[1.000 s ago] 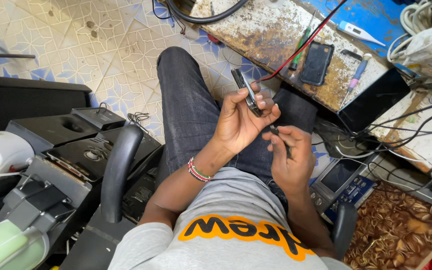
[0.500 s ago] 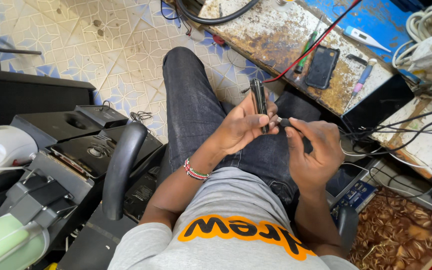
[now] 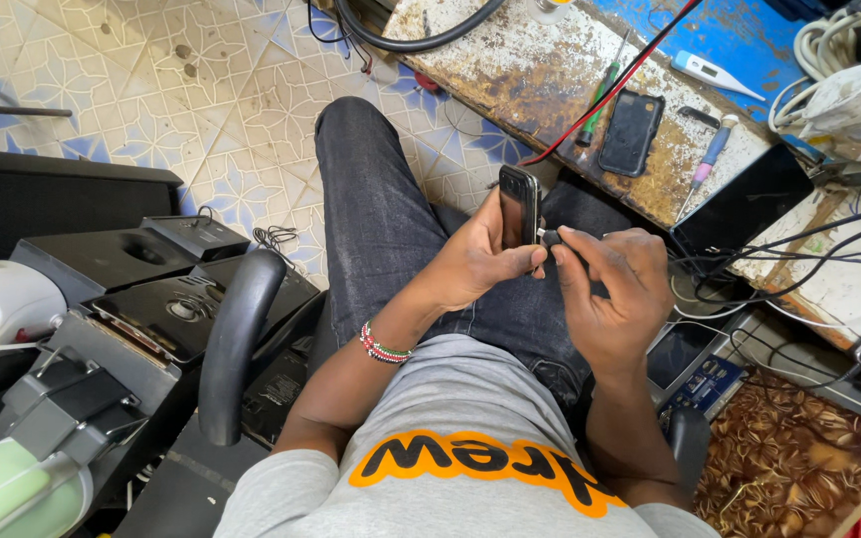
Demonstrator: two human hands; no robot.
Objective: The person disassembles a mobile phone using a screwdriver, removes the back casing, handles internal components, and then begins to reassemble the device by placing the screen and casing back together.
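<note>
My left hand (image 3: 480, 261) holds a dark smartphone (image 3: 518, 204) upright on its edge, above my lap in dark jeans. My right hand (image 3: 610, 284) pinches a small black plug (image 3: 550, 237) with thumb and fingertips, right at the phone's lower end. A beaded bracelet (image 3: 383, 346) sits on my left wrist. Whether the plug sits inside the phone's port is hidden by my fingers.
A worn, rusty workbench (image 3: 550, 75) lies ahead with another black phone (image 3: 630, 133), a green screwdriver (image 3: 598, 105), a red cable (image 3: 620, 85), a tablet (image 3: 739, 204) and tangled wires. Black speakers (image 3: 166, 299) and a chair armrest (image 3: 231, 344) stand at my left. Patterned floor tiles (image 3: 181, 90) lie beyond.
My left hand has turned the phone more upright and lifted it. My right hand has come in close, bringing the plug to the phone's lower end.
</note>
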